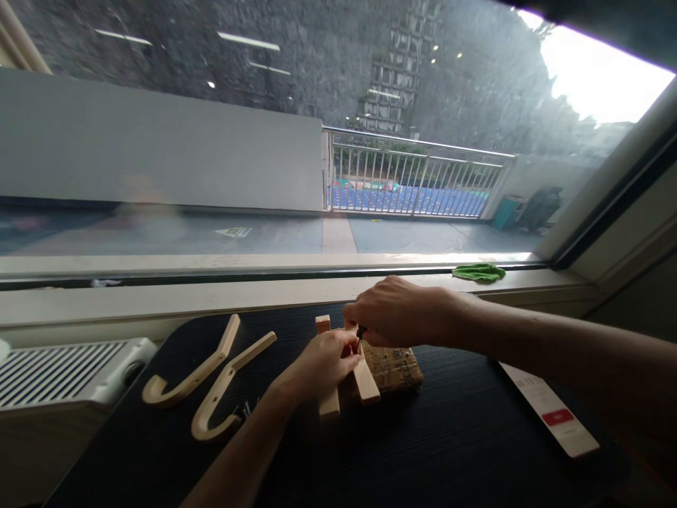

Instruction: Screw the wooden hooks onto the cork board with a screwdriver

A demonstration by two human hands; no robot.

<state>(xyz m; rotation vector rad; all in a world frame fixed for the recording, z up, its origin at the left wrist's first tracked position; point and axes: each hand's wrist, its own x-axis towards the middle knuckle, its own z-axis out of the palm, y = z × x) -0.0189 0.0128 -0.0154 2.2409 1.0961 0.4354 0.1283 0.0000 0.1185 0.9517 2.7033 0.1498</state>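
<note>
My right hand (391,314) is closed around a screwdriver (361,331), whose dark lower end and thin shaft show below the fingers, pointing down at a pale wooden bar (367,381). Close by the tip, my left hand (326,356) has its fingers pinched together against that bar; what lies between them is hidden. The bar rests across a brown taped block (394,367). Under my left hand lies a second wooden bar (328,403), partly covered. Two hook-shaped wooden pieces with holes, one farther left (193,381) and one nearer (216,395), lie to the left.
Several screws (246,409) lie beside the nearer hook on the black table (434,444). A phone-like flat thing with a lit screen (553,416) is at the right. A green cloth (479,272) lies on the windowsill (254,293); a white radiator (68,370) stands left.
</note>
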